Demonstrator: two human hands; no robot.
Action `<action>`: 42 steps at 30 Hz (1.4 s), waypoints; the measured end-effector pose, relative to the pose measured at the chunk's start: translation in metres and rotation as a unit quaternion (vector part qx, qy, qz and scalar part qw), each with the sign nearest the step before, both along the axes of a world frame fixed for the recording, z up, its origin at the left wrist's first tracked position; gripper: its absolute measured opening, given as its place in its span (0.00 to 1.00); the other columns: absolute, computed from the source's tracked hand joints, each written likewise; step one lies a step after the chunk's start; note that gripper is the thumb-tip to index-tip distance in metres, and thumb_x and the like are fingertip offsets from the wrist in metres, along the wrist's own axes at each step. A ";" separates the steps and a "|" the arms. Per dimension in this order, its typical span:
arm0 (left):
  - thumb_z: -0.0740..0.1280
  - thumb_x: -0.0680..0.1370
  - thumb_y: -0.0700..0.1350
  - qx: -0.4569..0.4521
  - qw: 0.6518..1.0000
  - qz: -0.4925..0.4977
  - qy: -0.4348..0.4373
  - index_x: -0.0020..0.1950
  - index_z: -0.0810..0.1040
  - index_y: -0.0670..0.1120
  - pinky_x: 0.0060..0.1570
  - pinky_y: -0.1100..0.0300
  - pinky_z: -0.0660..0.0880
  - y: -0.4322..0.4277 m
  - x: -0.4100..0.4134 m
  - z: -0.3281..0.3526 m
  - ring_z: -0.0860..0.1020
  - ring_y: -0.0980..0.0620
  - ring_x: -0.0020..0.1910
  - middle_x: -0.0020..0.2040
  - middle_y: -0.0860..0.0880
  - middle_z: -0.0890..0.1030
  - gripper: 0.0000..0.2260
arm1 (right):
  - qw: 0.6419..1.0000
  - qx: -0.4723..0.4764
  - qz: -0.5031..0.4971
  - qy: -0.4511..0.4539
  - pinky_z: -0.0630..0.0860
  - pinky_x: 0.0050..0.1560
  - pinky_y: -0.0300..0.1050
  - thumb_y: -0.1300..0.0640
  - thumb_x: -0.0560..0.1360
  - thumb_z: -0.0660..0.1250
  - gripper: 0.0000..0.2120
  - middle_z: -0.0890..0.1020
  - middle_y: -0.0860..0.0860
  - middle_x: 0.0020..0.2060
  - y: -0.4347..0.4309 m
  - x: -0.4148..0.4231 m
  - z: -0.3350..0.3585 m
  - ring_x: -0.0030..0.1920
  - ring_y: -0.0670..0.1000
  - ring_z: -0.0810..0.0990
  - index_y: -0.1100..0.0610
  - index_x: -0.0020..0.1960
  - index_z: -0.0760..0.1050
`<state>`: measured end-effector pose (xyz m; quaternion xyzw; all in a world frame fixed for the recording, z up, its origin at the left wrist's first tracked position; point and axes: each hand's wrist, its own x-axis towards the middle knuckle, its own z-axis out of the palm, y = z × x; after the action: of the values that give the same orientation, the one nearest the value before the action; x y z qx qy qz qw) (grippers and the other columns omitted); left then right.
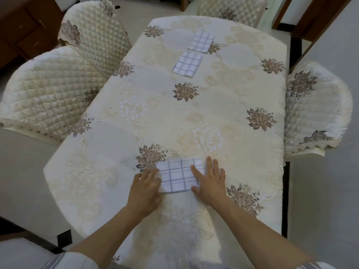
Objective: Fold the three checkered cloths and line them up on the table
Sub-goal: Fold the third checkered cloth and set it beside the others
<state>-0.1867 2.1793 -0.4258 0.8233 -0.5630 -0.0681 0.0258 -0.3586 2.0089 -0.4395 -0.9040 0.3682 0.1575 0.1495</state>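
A person's left hand (pixel 145 184) curls its fingers round the left edge of a folded checkered cloth (pixel 179 176), while the right hand (pixel 210 181) lies flat, fingers straight and spread, pressing on the cloth's right edge. The cloth sits between the 2 hands near the front of the table (pixel 242 90), just beside a brown embroidered flower (pixel 151 157). Well apart, toward the far end, a second folded cloth (pixel 188 64) and a third folded cloth (pixel 202 42) lie one behind the other, almost touching. A cream scroll-patterned tablecloth (pixel 108 171) covers the table. 4 quilted chairs (pixel 48 90) ring it on a pale floor (pixel 320 191), with a wooden cabinet (pixel 23 26) at far left.
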 end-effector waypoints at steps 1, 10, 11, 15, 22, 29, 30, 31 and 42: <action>0.72 0.63 0.49 -0.008 0.999 0.031 0.019 0.49 0.79 0.45 0.51 0.47 0.74 0.004 0.002 0.001 0.72 0.44 0.60 0.61 0.47 0.76 0.17 | 1.000 -0.001 -0.001 -0.001 0.41 0.73 0.64 0.39 0.75 0.62 0.36 0.34 0.61 0.76 0.000 0.000 0.000 0.75 0.64 0.32 0.39 0.77 0.47; 0.73 0.66 0.50 -0.003 0.970 0.198 0.144 0.39 0.82 0.51 0.59 0.46 0.70 0.022 -0.012 -0.006 0.63 0.47 0.71 0.71 0.51 0.70 0.05 | 1.000 -0.002 -0.001 0.004 0.41 0.73 0.63 0.39 0.75 0.61 0.35 0.34 0.60 0.76 0.001 0.000 -0.002 0.75 0.63 0.33 0.39 0.77 0.47; 0.73 0.67 0.51 -0.008 0.960 0.224 0.165 0.40 0.83 0.52 0.61 0.46 0.68 0.020 -0.015 -0.007 0.61 0.48 0.72 0.72 0.51 0.69 0.05 | 1.000 -0.002 -0.001 0.003 0.41 0.73 0.64 0.39 0.75 0.61 0.35 0.34 0.60 0.76 0.001 0.000 -0.002 0.75 0.63 0.33 0.39 0.77 0.47; 0.74 0.69 0.51 -0.025 0.932 0.293 0.211 0.42 0.83 0.54 0.63 0.46 0.64 0.013 -0.021 -0.008 0.58 0.47 0.73 0.75 0.50 0.66 0.04 | 1.000 -0.005 0.002 0.009 0.42 0.73 0.64 0.38 0.76 0.61 0.36 0.34 0.60 0.76 0.000 0.000 -0.001 0.75 0.64 0.33 0.39 0.77 0.47; 0.75 0.66 0.46 -0.025 0.900 0.342 0.269 0.40 0.79 0.55 0.66 0.45 0.62 0.003 -0.021 -0.002 0.54 0.50 0.75 0.77 0.53 0.62 0.07 | 1.000 -0.003 0.007 0.020 0.42 0.73 0.64 0.38 0.76 0.60 0.35 0.33 0.60 0.75 0.000 0.001 0.000 0.75 0.64 0.33 0.39 0.77 0.45; 0.72 0.65 0.39 -0.073 0.941 0.269 0.194 0.35 0.78 0.51 0.62 0.43 0.64 0.003 -0.019 -0.008 0.58 0.48 0.72 0.73 0.52 0.67 0.07 | 1.000 -0.004 0.010 0.015 0.42 0.73 0.64 0.38 0.76 0.60 0.35 0.34 0.61 0.76 0.000 0.000 0.000 0.75 0.64 0.33 0.39 0.77 0.45; 0.73 0.65 0.39 -0.082 0.950 0.247 0.172 0.34 0.77 0.49 0.60 0.42 0.65 0.004 -0.019 -0.009 0.60 0.46 0.71 0.71 0.51 0.69 0.07 | 1.000 -0.003 0.009 0.015 0.41 0.73 0.64 0.38 0.76 0.60 0.35 0.34 0.61 0.76 0.000 0.000 0.000 0.75 0.64 0.33 0.39 0.77 0.45; 0.74 0.64 0.39 -0.092 0.957 0.227 0.153 0.34 0.77 0.49 0.58 0.42 0.66 0.004 -0.019 -0.009 0.62 0.45 0.70 0.70 0.51 0.70 0.08 | 1.000 -0.002 0.009 0.015 0.41 0.73 0.64 0.38 0.76 0.60 0.35 0.34 0.61 0.76 0.000 0.000 0.000 0.75 0.64 0.33 0.39 0.77 0.45; 0.74 0.69 0.38 -0.148 0.986 -0.073 -0.012 0.40 0.78 0.47 0.60 0.46 0.69 0.002 -0.008 -0.001 0.72 0.42 0.66 0.66 0.44 0.77 0.07 | 1.000 -0.003 0.011 0.011 0.42 0.73 0.65 0.38 0.76 0.60 0.36 0.34 0.61 0.76 0.000 0.000 -0.001 0.75 0.65 0.33 0.39 0.77 0.46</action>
<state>-0.1949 2.1813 -0.4270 0.7680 -0.6256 0.0242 0.1351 -0.3590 2.0084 -0.4405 -0.9067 0.3605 0.1679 0.1405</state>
